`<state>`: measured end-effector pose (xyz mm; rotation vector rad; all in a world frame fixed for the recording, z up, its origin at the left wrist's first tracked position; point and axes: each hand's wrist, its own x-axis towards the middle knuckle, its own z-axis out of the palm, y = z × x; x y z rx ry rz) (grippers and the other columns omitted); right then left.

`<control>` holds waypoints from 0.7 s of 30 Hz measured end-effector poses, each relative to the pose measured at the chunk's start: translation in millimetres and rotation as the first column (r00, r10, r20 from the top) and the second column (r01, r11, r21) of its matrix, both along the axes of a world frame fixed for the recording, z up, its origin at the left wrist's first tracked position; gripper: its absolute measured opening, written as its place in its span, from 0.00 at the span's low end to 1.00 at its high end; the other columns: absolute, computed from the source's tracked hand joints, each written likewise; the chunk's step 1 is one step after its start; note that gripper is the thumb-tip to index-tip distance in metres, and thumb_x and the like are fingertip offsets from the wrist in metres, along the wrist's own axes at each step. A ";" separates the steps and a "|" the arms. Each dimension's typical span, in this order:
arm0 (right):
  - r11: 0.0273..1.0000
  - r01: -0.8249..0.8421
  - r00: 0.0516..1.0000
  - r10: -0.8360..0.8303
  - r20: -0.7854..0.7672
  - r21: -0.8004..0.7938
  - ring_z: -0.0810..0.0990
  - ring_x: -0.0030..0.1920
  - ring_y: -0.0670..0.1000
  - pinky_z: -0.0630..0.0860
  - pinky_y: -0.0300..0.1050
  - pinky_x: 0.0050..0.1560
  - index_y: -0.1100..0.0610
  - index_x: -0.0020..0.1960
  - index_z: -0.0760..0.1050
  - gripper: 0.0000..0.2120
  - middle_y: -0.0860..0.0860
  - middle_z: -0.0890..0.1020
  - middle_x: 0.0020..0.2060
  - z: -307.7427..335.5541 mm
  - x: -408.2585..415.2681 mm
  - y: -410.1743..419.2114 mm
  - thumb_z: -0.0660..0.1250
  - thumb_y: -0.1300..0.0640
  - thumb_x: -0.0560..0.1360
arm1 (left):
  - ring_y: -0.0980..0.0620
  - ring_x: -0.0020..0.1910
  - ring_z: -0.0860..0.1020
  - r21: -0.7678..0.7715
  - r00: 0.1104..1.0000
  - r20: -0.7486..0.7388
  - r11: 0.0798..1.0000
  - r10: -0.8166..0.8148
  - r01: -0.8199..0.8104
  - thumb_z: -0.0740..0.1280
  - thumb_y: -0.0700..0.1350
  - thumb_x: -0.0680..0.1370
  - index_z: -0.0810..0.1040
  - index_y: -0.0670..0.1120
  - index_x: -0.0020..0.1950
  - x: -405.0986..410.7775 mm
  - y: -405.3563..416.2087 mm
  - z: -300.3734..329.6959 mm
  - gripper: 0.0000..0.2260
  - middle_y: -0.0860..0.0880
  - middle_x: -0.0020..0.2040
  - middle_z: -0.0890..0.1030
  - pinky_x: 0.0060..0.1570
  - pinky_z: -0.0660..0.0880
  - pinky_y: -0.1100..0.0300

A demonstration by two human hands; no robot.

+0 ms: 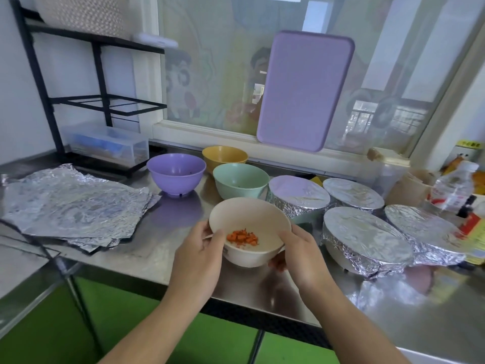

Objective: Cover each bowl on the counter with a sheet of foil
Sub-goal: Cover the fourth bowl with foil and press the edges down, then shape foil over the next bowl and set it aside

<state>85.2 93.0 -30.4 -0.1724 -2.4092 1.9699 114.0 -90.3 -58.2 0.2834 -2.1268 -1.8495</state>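
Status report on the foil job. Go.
Left hand and right hand grip cream bowl, uncovered, diced carrot inside. Four bowls foiled, three more bare. Foil sheets stacked left, path clear.

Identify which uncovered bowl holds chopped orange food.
The cream bowl, held between left hand and right hand; the purple, green and yellow bowls show none.

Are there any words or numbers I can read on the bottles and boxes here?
None can be read.
Bottle label: red print, too blurred.
Yellow tag on the wall at right: dark marks, too small.
Red and yellow package at right: print blurred.
Cream bowl: small dark mark by the left hand, unreadable.
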 end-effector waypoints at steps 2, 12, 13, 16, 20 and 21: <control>1.000 0.019 1.000 -0.019 0.006 0.013 0.81 0.31 0.56 0.73 0.48 0.34 0.57 0.53 0.82 0.12 0.57 0.84 0.38 -1.2 1.8 6.5 0.59 0.57 0.82 | 0.58 0.56 0.84 0.005 1.000 0.014 1.000 -0.026 0.026 0.64 0.59 0.81 0.81 0.60 0.62 5.3 0.8 4.0 0.12 0.64 0.54 0.85 0.63 0.79 0.46; 0.839 0.142 0.736 0.265 -0.623 0.525 0.77 0.43 0.49 0.72 0.49 0.44 0.50 0.56 0.75 0.06 0.45 0.78 0.49 32.7 39.5 -66.7 0.66 0.56 0.80 | 0.63 0.55 0.79 -0.451 0.997 -0.032 0.890 0.063 -0.071 0.66 0.45 0.83 0.80 0.54 0.66 26.0 -70.9 -20.3 0.13 0.60 0.61 0.80 0.57 0.73 0.66; 0.820 0.081 0.702 0.356 -0.617 0.566 0.78 0.43 0.49 0.73 0.50 0.43 0.50 0.55 0.76 0.05 0.46 0.79 0.48 29.4 34.5 -87.1 0.67 0.57 0.80 | 0.62 0.54 0.79 -0.519 0.998 -0.029 0.852 0.058 -0.065 0.65 0.46 0.83 0.79 0.54 0.68 29.2 -79.1 -26.0 0.13 0.59 0.61 0.80 0.57 0.73 0.65; 0.681 -0.118 0.640 0.609 -0.469 0.723 0.80 0.49 0.52 0.78 0.53 0.50 0.53 0.57 0.79 0.08 0.48 0.82 0.49 10.5 7.8 -149.5 0.68 0.59 0.78 | 0.58 0.62 0.75 -0.682 0.999 -0.052 0.731 -0.016 -0.024 0.60 0.50 0.85 0.76 0.52 0.70 36.9 -97.8 -49.2 0.15 0.58 0.64 0.78 0.68 0.71 0.60; 0.463 -0.269 0.583 0.776 -0.240 0.844 0.77 0.67 0.51 0.73 0.48 0.67 0.54 0.69 0.79 0.19 0.49 0.81 0.65 -8.0 -26.2 -217.8 0.69 0.59 0.79 | 0.51 0.75 0.69 -0.804 0.988 -0.122 0.593 -0.098 -0.040 0.55 0.53 0.87 0.75 0.48 0.74 41.1 -108.9 -75.2 0.20 0.52 0.72 0.77 0.81 0.57 0.52; 0.424 -0.267 0.578 0.789 -0.208 0.866 0.75 0.69 0.51 0.73 0.48 0.69 0.52 0.70 0.78 0.20 0.49 0.80 0.67 -10.4 -32.9 -229.6 0.69 0.59 0.79 | 0.50 0.75 0.70 -0.807 0.984 -0.145 0.588 -0.102 -0.058 0.56 0.53 0.87 0.77 0.47 0.72 40.2 -109.1 -78.2 0.19 0.50 0.70 0.78 0.80 0.58 0.51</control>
